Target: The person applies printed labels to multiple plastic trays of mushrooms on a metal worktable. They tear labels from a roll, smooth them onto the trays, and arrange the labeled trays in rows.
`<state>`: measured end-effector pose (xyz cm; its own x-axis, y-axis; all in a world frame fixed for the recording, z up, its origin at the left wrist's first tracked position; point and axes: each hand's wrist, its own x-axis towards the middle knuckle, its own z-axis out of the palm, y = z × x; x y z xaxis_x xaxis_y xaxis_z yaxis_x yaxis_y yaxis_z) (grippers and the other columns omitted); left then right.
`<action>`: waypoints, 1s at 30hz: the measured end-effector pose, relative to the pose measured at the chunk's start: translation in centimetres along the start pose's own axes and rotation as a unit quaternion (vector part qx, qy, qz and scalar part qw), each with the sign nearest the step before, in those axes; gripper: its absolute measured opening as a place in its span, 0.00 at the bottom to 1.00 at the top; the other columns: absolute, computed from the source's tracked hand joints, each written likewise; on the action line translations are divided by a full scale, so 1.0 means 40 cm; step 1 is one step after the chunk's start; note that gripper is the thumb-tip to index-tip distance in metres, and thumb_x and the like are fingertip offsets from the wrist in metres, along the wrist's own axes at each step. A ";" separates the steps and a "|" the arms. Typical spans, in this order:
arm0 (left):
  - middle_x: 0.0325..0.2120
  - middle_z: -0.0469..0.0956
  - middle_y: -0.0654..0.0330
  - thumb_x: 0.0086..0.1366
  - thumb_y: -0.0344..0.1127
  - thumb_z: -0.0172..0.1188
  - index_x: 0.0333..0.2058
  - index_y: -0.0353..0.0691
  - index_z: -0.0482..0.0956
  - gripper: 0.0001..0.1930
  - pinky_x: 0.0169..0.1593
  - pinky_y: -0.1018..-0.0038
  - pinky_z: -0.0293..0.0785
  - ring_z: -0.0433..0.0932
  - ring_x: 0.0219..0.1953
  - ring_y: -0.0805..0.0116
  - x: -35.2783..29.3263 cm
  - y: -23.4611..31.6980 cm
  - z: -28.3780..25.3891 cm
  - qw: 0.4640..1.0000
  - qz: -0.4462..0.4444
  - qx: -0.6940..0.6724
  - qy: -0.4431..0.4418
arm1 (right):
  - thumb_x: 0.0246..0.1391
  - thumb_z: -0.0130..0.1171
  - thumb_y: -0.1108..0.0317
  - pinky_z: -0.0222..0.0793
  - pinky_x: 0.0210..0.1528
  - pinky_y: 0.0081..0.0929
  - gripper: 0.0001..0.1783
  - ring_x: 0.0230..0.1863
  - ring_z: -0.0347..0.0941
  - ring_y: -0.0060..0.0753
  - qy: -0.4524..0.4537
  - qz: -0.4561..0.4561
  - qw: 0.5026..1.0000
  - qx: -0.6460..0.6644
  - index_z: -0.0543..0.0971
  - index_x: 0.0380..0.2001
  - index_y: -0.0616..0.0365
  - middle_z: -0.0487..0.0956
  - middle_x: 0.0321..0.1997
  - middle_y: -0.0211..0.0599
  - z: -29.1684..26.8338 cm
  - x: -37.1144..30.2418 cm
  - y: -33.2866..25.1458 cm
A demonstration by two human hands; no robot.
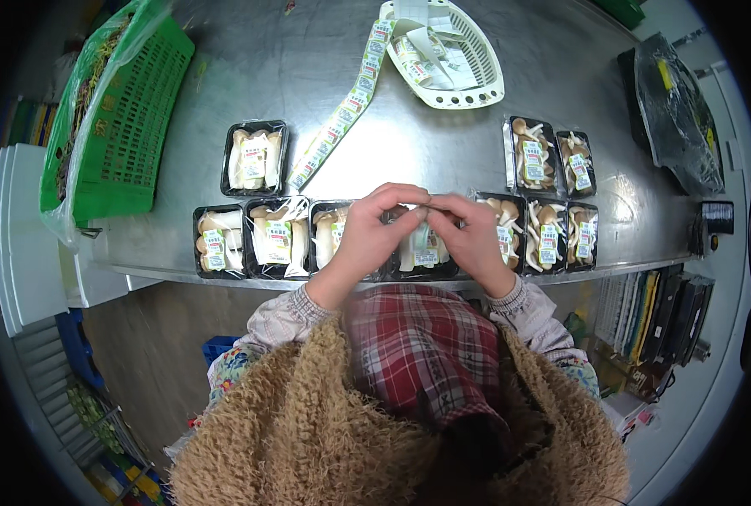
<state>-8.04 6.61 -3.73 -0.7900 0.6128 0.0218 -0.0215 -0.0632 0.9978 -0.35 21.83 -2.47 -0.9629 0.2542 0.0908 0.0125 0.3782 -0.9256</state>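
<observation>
Above the front row of packs, my left hand and my right hand meet, thumbs and forefingers pinched together. What they pinch is mostly hidden and too small to name. Directly below them lies a black tray of mushrooms, partly covered, with a pale green label showing between the hands. To its left are wrapped mushroom packs with labels; more labelled mushroom packs lie to its right. A long strip of printed labels runs across the table from a white basket.
Another mushroom pack lies behind the left row, and two stand behind the right row. A green crate lined with plastic is at the left. Plastic-covered black trays sit at the right. The steel table ends just before my body.
</observation>
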 end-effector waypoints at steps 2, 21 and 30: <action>0.43 0.77 0.57 0.53 0.23 0.63 0.39 0.38 0.80 0.12 0.49 0.72 0.72 0.76 0.46 0.65 -0.015 0.022 0.002 0.992 0.101 0.076 0.008 | 0.40 0.58 0.80 0.69 0.32 0.26 0.12 0.33 0.75 0.37 0.087 -0.217 0.966 -0.109 0.81 0.32 0.60 0.79 0.34 0.37 -0.017 0.018 0.007; 0.47 0.71 0.38 0.62 0.35 0.57 0.25 0.39 0.72 0.09 0.49 0.65 0.75 0.78 0.42 0.57 -0.029 0.008 -0.029 0.893 -0.025 -0.418 -0.168 | 0.37 0.69 0.71 0.70 0.32 0.31 0.16 0.33 0.76 0.40 0.001 -0.390 0.903 -0.179 0.78 0.32 0.64 0.78 0.36 0.41 0.026 -0.117 -0.104; 0.45 0.72 0.37 0.64 0.38 0.51 0.22 0.39 0.70 0.13 0.58 0.57 0.64 0.70 0.53 0.46 -0.047 -0.035 -0.019 0.765 -0.006 -0.581 -0.278 | 0.36 0.71 0.69 0.73 0.31 0.30 0.16 0.30 0.75 0.41 -0.022 -0.419 0.897 -0.138 0.78 0.30 0.64 0.78 0.34 0.42 0.052 -0.126 -0.131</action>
<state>-6.99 4.93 -5.22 -0.4100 0.8384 0.3592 -0.8119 -0.5149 0.2752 3.88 16.72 1.17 -0.6755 -0.2544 0.6921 -0.6594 0.6284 -0.4126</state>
